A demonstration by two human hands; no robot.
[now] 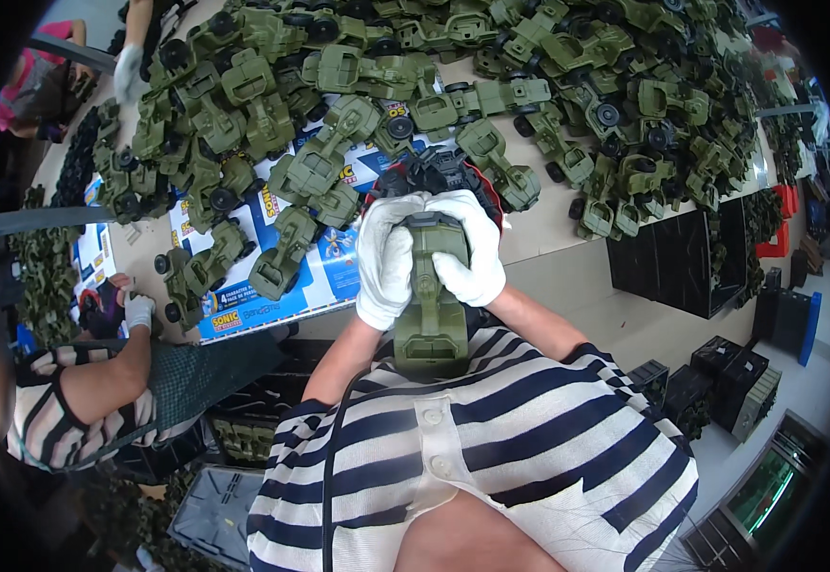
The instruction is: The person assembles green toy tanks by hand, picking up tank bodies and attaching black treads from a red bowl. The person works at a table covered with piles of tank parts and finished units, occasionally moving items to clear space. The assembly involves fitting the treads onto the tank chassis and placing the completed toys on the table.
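Note:
Close to my chest, I hold an olive-green toy military truck (431, 329) with both hands, its open bed toward me. My left hand (384, 262), in a white glove, is wrapped round the truck's left side. Also gloved in white, my right hand (472, 250) grips the other side, its thumb lying on top of the truck. The fingers meet over the far end and hide part of it. Just beyond them is a red-rimmed container (501, 212) with black parts (434, 172) that look like wheels.
Piles of green toy trucks (358, 71) cover the table, some on blue printed cardboard (243, 305). At the left, a co-worker's gloved hand (138, 310) is at the table edge; another gloved hand (129, 74) is farther back. Black crates (672, 257) stand at the right.

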